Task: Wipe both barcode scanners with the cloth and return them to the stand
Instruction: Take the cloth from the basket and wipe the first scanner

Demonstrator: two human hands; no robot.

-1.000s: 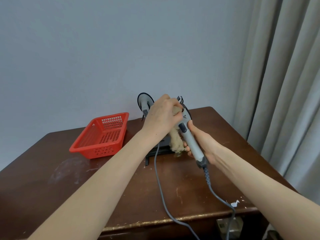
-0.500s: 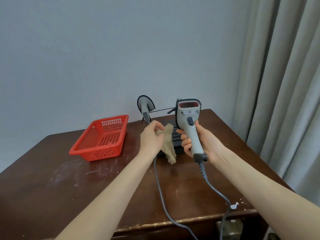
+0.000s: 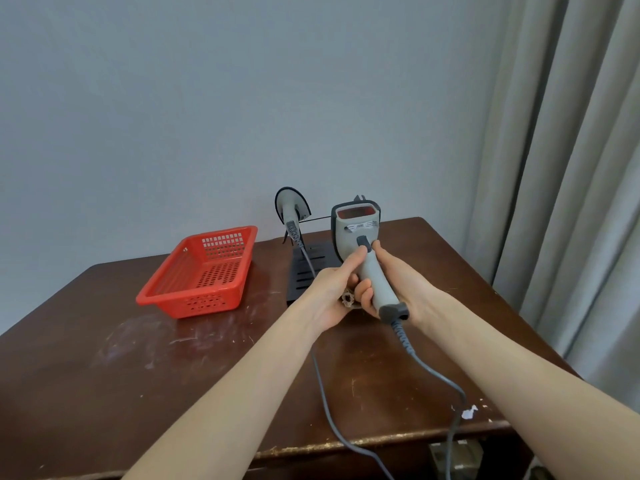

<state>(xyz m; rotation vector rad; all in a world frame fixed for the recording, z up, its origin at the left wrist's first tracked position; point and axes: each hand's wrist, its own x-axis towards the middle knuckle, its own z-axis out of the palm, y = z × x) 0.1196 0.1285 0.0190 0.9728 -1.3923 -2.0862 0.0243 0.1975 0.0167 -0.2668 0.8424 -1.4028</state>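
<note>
Two barcode scanners are in view: the held scanner [image 3: 360, 233] is upright above the table [image 3: 173, 368], its handle gripped by the right hand [image 3: 405, 285], and the second scanner [image 3: 290, 207] sits on the one black stand [image 3: 306, 271]. The left hand [image 3: 329, 292] curls round the single cloth [image 3: 347, 299], bunched between its fingers and the handle. One red basket [image 3: 204, 271] lies to the left.

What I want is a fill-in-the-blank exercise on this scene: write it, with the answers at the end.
1. Of the left hand and right hand, the cloth is in the ____ one.
2. The right hand grips the held scanner by its ____.
3. The second scanner rests on a stand coloured ____.
4. The basket beside the stand is coloured ____.
Answers: left; handle; black; red.
</note>
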